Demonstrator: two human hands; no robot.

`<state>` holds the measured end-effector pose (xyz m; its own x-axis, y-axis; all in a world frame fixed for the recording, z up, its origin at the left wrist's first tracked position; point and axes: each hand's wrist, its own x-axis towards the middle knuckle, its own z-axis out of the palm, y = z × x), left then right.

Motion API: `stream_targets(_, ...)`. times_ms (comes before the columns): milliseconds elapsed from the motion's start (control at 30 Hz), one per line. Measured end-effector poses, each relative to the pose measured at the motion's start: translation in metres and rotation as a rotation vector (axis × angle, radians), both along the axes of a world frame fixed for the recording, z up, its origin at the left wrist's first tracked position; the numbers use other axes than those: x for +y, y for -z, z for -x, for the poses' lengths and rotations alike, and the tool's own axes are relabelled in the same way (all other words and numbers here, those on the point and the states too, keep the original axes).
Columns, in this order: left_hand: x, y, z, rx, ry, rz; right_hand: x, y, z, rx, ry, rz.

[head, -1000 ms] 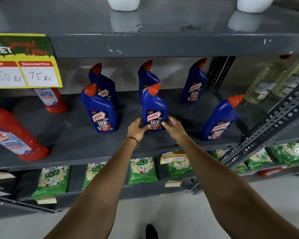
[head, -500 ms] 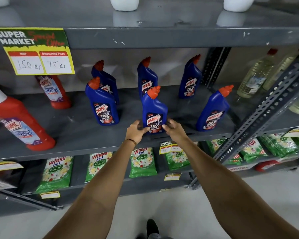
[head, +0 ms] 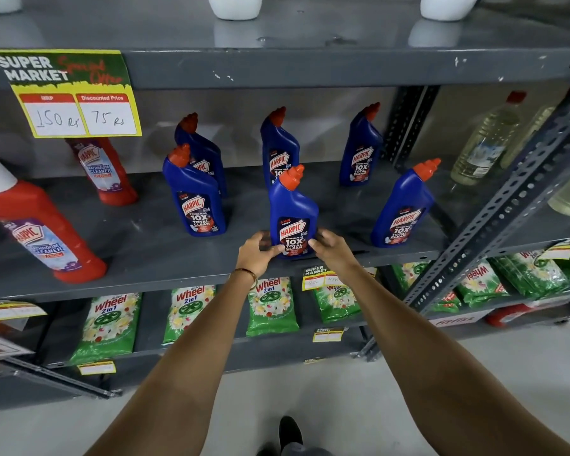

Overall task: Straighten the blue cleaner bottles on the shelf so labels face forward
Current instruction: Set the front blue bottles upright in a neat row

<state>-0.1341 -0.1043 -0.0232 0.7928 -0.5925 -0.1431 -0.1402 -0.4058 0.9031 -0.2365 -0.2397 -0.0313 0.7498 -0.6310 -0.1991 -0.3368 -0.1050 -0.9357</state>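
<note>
Several blue cleaner bottles with orange caps stand on the grey middle shelf. The front middle bottle stands upright with its label toward me. My left hand and my right hand grip its base from both sides. A front left bottle and a front right bottle also show their labels. Behind stand a back left bottle, a back middle bottle partly hidden by the held one, and a back right bottle.
Two red cleaner bottles stand at the shelf's left. A yellow price sign hangs from the upper shelf. A slanted perforated metal upright crosses on the right, with clear bottles behind. Green detergent packs lie below.
Both hands have slid the front middle bottle toward the shelf's front edge, away from the back middle bottle. My view has shifted left and back.
</note>
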Motion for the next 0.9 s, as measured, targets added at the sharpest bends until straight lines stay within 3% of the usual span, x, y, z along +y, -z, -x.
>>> stream_targets(267,0.008,0.006,-0.005,-0.005,-0.014,-0.027,0.005,-0.009,0.005,0.030,0.014,-0.051)
stream_targets(500,0.039,0.008,-0.021,0.026,-0.065,-0.024,0.016,0.004,0.006,0.087,0.263,-0.066)
stream_targets(733,0.102,0.008,-0.048,0.021,-0.035,-0.054,0.080,0.003,-0.007,0.104,0.462,0.050)
stream_targets(900,0.139,0.008,-0.067,0.019,-0.037,-0.065,0.124,0.004,-0.027,0.154,0.447,0.106)
